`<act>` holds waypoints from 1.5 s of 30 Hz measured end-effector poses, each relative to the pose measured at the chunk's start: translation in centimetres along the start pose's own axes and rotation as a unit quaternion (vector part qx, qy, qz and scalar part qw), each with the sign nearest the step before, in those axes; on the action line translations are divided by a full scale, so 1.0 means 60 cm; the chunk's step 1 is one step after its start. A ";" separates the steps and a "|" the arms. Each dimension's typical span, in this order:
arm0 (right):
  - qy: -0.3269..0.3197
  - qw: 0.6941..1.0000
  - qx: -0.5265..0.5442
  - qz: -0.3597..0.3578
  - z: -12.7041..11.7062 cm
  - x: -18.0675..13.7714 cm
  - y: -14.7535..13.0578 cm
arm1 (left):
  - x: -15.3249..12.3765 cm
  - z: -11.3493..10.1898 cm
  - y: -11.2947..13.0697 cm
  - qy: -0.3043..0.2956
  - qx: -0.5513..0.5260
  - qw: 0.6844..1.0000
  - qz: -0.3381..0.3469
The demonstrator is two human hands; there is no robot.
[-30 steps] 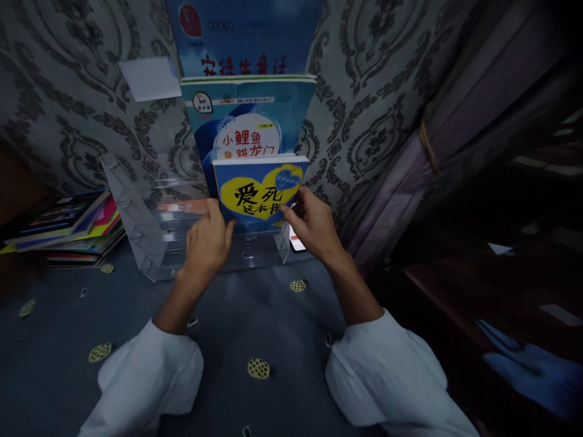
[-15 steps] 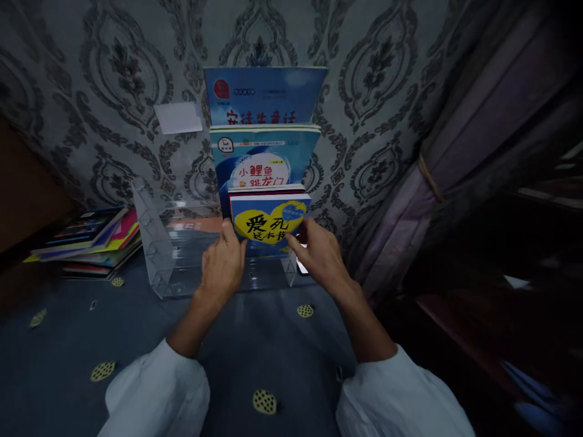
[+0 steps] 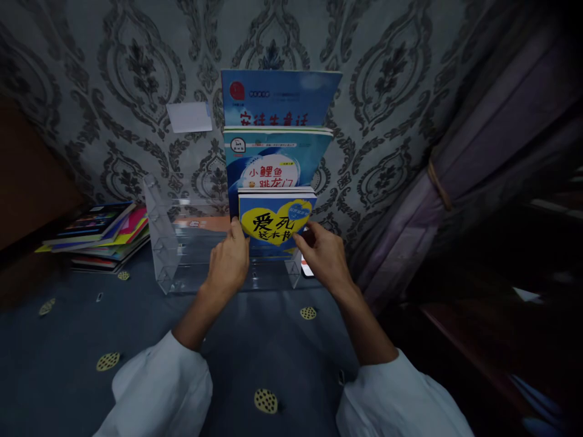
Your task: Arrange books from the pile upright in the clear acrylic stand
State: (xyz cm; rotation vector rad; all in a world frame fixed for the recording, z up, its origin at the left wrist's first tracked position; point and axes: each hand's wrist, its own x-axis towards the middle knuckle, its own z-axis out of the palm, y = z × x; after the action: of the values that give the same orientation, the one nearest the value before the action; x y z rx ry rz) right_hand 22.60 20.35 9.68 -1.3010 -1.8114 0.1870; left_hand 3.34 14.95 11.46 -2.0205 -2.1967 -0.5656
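A small blue book with a yellow heart on its cover (image 3: 276, 218) stands upright in the front slot of a clear acrylic rack (image 3: 166, 255). My left hand (image 3: 229, 265) grips its left edge and my right hand (image 3: 322, 255) holds its right edge with the fingers curled. Behind it stand a taller blue book with white lettering (image 3: 277, 159) and a still taller blue book (image 3: 281, 97) at the back, against the wall.
A stack of colourful books (image 3: 98, 233) lies flat on the blue spotted cloth (image 3: 68, 340) at the left. A white note (image 3: 189, 116) sticks to the patterned wallpaper. A tied purple curtain (image 3: 437, 176) hangs at the right, with dark furniture beyond.
The small book has gone down into the front slot, with both hands staying on its edges. The view has shifted down and left, so the rack now sits further right.
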 end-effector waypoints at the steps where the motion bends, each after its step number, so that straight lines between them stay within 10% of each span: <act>1: 0.001 1.000 -0.002 0.004 0.000 0.000 -0.001 | 0.001 0.001 -0.001 0.000 -0.003 1.000 0.002; 30: 0.028 0.999 0.017 0.001 0.006 0.000 0.001 | 0.004 0.002 -0.007 0.003 -0.012 1.000 0.002; 45: -0.079 0.996 0.042 -0.018 -0.044 0.011 0.016 | 0.002 0.001 -0.014 0.020 -0.010 1.000 0.016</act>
State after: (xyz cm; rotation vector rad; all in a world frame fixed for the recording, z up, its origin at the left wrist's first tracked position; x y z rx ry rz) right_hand 25.10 20.41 11.12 -1.2232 -1.9369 0.3530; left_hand 2.51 15.03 11.28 -2.0316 -2.1421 -0.6216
